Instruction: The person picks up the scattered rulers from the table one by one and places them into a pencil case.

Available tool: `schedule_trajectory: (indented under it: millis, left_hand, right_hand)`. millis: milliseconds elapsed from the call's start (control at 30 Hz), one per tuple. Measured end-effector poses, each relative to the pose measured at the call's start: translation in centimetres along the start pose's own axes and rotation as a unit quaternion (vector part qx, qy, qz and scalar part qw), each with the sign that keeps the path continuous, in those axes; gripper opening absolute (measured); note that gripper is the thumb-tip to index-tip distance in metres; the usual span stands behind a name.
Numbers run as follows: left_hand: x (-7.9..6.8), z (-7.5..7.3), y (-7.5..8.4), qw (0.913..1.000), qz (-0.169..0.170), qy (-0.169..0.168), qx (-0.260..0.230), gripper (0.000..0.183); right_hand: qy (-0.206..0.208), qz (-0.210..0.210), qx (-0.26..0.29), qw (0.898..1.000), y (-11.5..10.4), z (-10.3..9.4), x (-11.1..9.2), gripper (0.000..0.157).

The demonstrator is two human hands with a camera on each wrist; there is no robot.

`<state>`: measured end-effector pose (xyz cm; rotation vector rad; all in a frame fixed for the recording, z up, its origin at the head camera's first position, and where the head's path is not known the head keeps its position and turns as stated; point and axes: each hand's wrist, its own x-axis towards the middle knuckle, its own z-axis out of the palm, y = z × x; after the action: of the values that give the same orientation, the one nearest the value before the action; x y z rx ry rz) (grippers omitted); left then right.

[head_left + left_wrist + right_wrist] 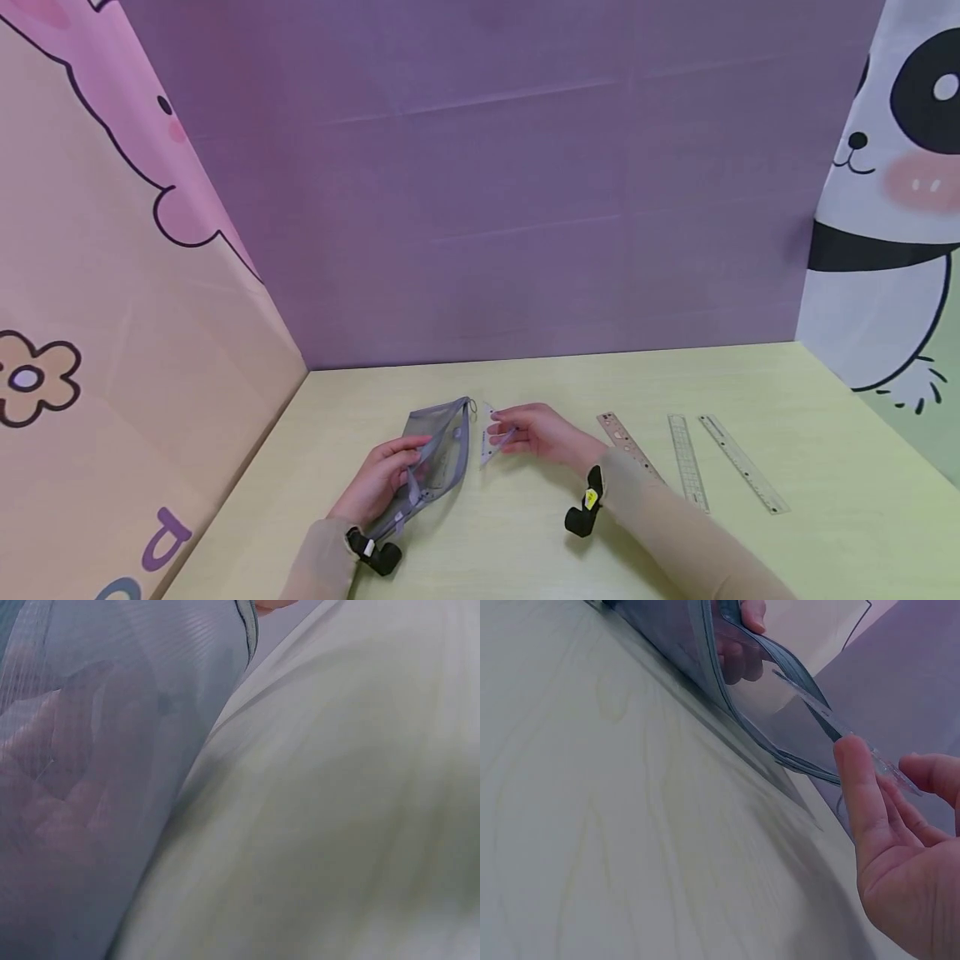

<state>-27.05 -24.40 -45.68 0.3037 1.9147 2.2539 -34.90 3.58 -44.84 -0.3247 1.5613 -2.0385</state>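
My left hand point(381, 479) grips a translucent grey-blue mesh zip pouch point(438, 408) by its side and tilts its spread mouth to the right. In the left wrist view the pouch's mesh point(172, 667) covers the fingers, which show faintly through it. Between thumb and fingers, my right hand point(547, 435) pinches a clear triangular set square point(486, 446). The right wrist view shows the set square point(821, 709) edge-on, one tip overlapping the pouch's zip-lined opening point(742, 727) and the right hand's fingers point(861, 780) beside the rim.
Right of my right forearm lie three straight rulers on the pale wooden table point(540, 542): a pinkish ruler point(622, 437) partly behind the sleeve, a clear ruler point(687, 462), and another clear ruler point(742, 462). A purple backdrop point(480, 208) closes off the table's far edge.
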Motion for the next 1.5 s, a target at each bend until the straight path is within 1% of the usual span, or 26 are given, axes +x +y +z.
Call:
schedule_trajectory:
  millis: [200, 433, 600, 900, 1067, 1100, 1200, 1300, 1500]
  left_hand:
    - [-0.1, 0.1, 0.0, 1.0000, -0.002, 0.006, -0.002, 0.026]
    - [-0.1, 0.1, 0.0, 0.9999, -0.006, 0.011, 0.009, 0.024]
    - [-0.1, 0.1, -0.1, 0.9998, -0.012, 0.012, 0.006, 0.025]
    - [-0.1, -0.1, 0.0, 0.9999, -0.012, 0.002, 0.006, 0.025]
    - [-0.1, -0.1, 0.0, 0.9999, -0.006, -0.007, 0.011, 0.025]
    - [-0.1, -0.1, 0.0, 0.9999, -0.006, -0.006, 0.010, 0.025]
    - [-0.1, -0.1, 0.0, 0.9999, -0.008, -0.007, 0.011, 0.025]
    - [0.0, -0.1, 0.0, 0.9999, -0.010, -0.003, 0.008, 0.025]
    - [0.2, -0.1, -0.1, 0.9999, -0.011, 0.000, 0.006, 0.026]
  right_hand:
    - [-0.020, 0.003, -0.004, 1.000, 0.7, 1.0, 0.7, 0.037]
    - [-0.033, 0.007, -0.001, 0.999, 0.9, 2.3, 1.2, 0.034]
    - [-0.038, 0.008, -0.001, 0.999, 1.1, 2.8, 1.4, 0.033]
    - [-0.054, 0.023, -0.003, 0.998, 1.3, 3.3, 1.8, 0.044]
    - [-0.052, 0.031, -0.001, 0.998, 1.4, 3.8, 2.0, 0.040]
    - [-0.058, 0.029, 0.003, 0.998, 1.5, 3.7, 2.1, 0.038]
    - [-0.056, 0.028, 0.004, 0.998, 1.7, 3.9, 2.3, 0.036]
    - [-0.058, 0.023, 0.003, 0.998, 1.9, 4.0, 2.6, 0.036]
    - [-0.039, 0.023, -0.008, 0.999, 1.8, 4.8, 2.5, 0.039]
